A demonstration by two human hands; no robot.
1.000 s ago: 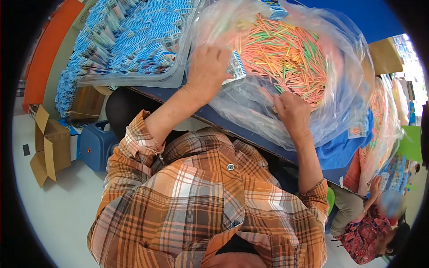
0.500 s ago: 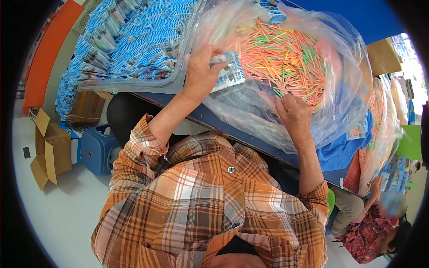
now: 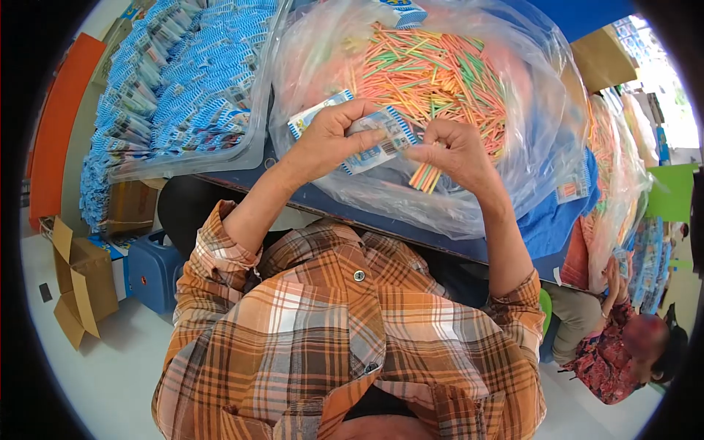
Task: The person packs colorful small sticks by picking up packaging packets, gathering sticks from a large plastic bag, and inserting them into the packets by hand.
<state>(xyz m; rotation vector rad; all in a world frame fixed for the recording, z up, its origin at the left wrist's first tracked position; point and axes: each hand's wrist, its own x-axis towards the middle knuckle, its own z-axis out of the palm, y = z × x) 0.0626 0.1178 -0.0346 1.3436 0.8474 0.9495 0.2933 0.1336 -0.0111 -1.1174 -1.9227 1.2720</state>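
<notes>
My left hand (image 3: 326, 143) is closed on blue-and-white printed plastic packets, thumb pressing the front packet (image 3: 391, 138). Part of another packet (image 3: 312, 114) sticks out behind the fingers. My right hand (image 3: 460, 155) pinches a small bunch of thin coloured sticks (image 3: 425, 178), pointing down and left, right at the end of the front packet. Beneath and beyond both hands, a large clear plastic bag (image 3: 323, 59) lies opened around a heap of pink, orange, yellow and green sticks (image 3: 433, 73).
A clear plastic tub (image 3: 246, 154) at left is packed with rows of filled packets (image 3: 213, 70). Another packet (image 3: 403, 13) lies at the bag's far side. A blue cloth (image 3: 554, 224) hangs at right. Beyond it sits another person (image 3: 605, 359). A cardboard box (image 3: 92, 282) and blue stool (image 3: 154, 271) stand left.
My right hand has come up and left from the heap, now with a bunch of sticks in it. My left hand has turned its packets toward it. The view has shifted slightly.
</notes>
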